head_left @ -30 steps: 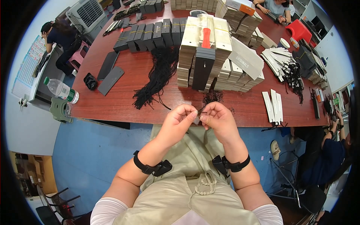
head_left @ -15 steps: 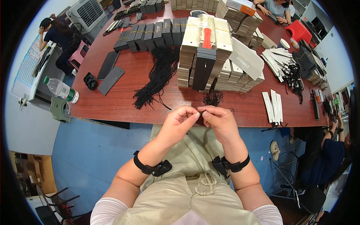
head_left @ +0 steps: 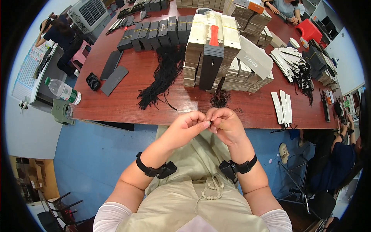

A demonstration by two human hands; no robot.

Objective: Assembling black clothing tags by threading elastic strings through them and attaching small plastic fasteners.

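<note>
Over the desk's (head_left: pixel 116 112) six-o'clock edge, the left hand (head_left: pixel 188 127) and right hand (head_left: pixel 228 126) meet in tight fingertip pinches on a mostly hidden black cord (head_left: pixel 211 123). The step looks like fine cord-working; the next move likely calls for steady, precise fingertips. At one o'clock, a pale card tag (head_left: pixel 255 60) bears legible capitals.

Beyond the left hand (head_left: pixel 187 127) and right hand (head_left: pixel 230 127), the way forward is blocked by a tall stack of pale tags (head_left: pixel 231 38), fronted by a tangle of black threads (head_left: pixel 220 98). At the left, open bench (head_left: pixel 119 110) along the near edge is bounded behind by a black cord bundle (head_left: pixel 163 79) and two dark tags (head_left: pixel 114 81). At the right, a gap is left before three white tags (head_left: pixel 286 108)
</note>
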